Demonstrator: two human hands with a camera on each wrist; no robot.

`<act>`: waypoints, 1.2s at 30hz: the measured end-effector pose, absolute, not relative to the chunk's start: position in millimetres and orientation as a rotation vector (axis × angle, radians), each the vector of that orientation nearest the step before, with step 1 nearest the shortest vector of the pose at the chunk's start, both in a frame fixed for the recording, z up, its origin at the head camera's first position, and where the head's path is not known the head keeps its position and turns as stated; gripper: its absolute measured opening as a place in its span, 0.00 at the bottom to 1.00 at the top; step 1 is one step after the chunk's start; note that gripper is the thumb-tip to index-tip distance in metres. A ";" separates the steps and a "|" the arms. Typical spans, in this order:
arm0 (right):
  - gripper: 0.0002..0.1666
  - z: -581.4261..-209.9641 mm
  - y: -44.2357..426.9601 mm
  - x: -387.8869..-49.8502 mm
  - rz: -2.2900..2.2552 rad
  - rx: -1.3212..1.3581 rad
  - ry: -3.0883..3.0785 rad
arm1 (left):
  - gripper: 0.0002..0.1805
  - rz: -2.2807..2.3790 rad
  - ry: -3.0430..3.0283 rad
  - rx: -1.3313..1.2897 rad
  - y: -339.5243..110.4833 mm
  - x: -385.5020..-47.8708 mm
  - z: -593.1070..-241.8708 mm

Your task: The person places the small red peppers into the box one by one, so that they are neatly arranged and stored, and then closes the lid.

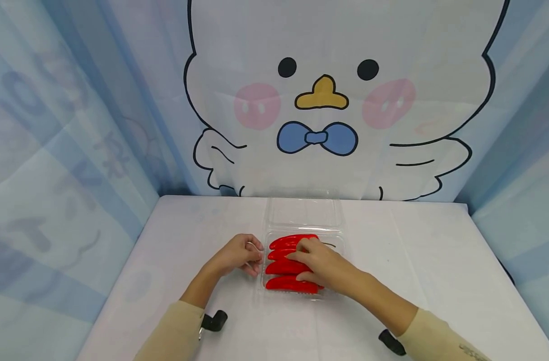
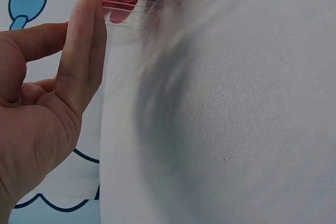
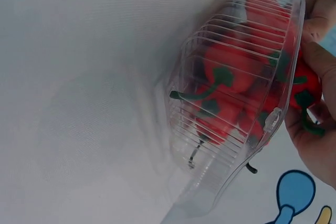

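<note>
Several glossy red chili peppers [image 1: 283, 267] lie side by side in a clear plastic box [image 1: 339, 240], mostly pointing left. My right hand [image 1: 321, 263] reaches over them from the right, its fingers curled around a pepper. In the right wrist view, that pepper [image 3: 307, 85] shows its green stem beside my fingers, above the box rim. More peppers [image 3: 231, 72] show through the ribbed wall. My left hand [image 1: 240, 255] is at the box's left side with fingers loosely bent, holding nothing. The left wrist view puts its fingertips [image 2: 90, 4] against or very near the box wall.
The box's clear lid [image 1: 303, 213] is folded back toward the rear of the white table [image 1: 202, 220]. A cartoon-printed backdrop [image 1: 317, 170] rises behind the table edge, with blue-white curtains [image 1: 76, 165] at both sides.
</note>
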State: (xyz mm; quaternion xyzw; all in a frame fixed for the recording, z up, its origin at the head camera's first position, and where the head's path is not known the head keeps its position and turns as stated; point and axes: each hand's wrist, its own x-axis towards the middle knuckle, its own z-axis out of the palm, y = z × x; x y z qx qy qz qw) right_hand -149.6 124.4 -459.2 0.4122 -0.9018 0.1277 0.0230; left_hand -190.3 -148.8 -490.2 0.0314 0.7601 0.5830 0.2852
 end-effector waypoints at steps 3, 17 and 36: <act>0.31 -459.7 123.2 -149.1 0.362 1.283 -2.779 | 0.09 1.558 2.032 0.092 -149.5 -190.5 -490.6; 0.32 -459.2 121.7 -148.9 0.366 1.250 -2.814 | 0.08 1.567 2.025 0.096 -150.1 -190.1 -489.3; 0.35 -444.8 140.0 -155.0 0.553 1.107 -2.852 | 0.08 1.571 2.027 0.103 -149.8 -189.9 -489.1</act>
